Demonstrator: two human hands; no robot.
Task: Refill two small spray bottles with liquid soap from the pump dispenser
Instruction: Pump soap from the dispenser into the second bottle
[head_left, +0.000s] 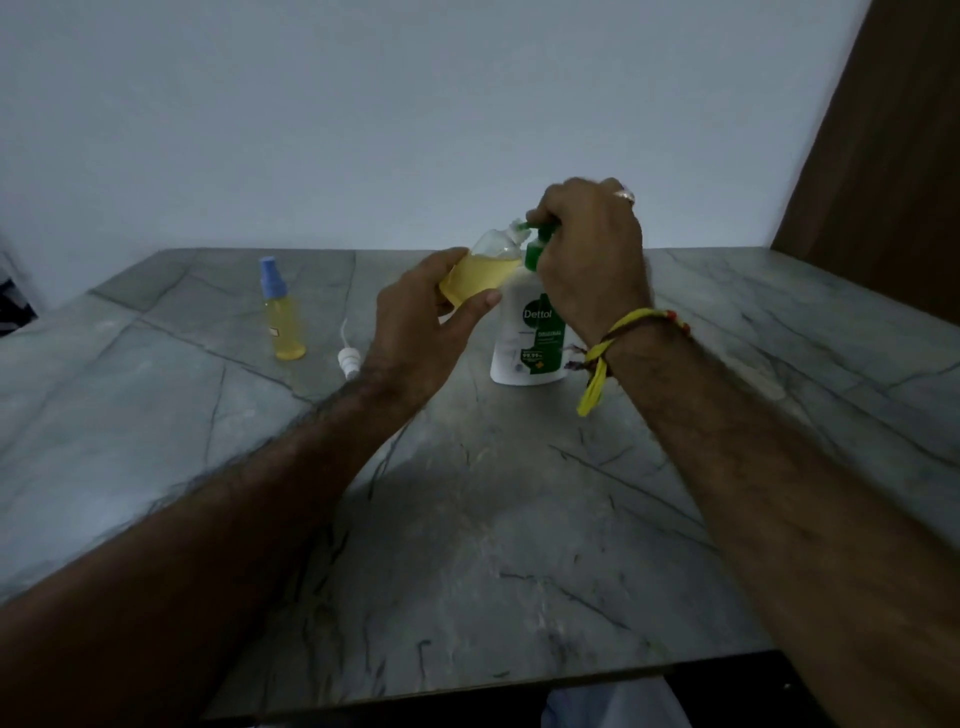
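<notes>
Toward the left of the frame, on the grey marbled counter (156, 395), the capped spray bottle (283, 312) stands upright, its blue sprayer top on and yellow liquid filling most of its body. Just to the right of it, a loose white sprayer head (347, 358) lies on the counter with its thin tube pointing up the frame, apart from the bottle.

Next comes my left hand (421, 327), near the centre of the frame. Its grip is closed around the open spray bottle (485, 273), thumb on the near side and fingers behind. I hold this bottle lifted off the counter and tilted to the right, so its uncapped neck sits right at the green nozzle of the pump dispenser (530, 338). The bottle is roughly two-thirds full of yellow liquid, with clear space under the neck.

The dispenser, white with a green label and green pump, stands upright on the counter at centre frame, directly behind the tilted bottle.

My right hand (592, 254) is on top of the dispenser, its grip curled down over the green pump head, fingers covering most of it. A yellow thread band (618, 338) circles my right wrist, its loose end hanging down.
</notes>
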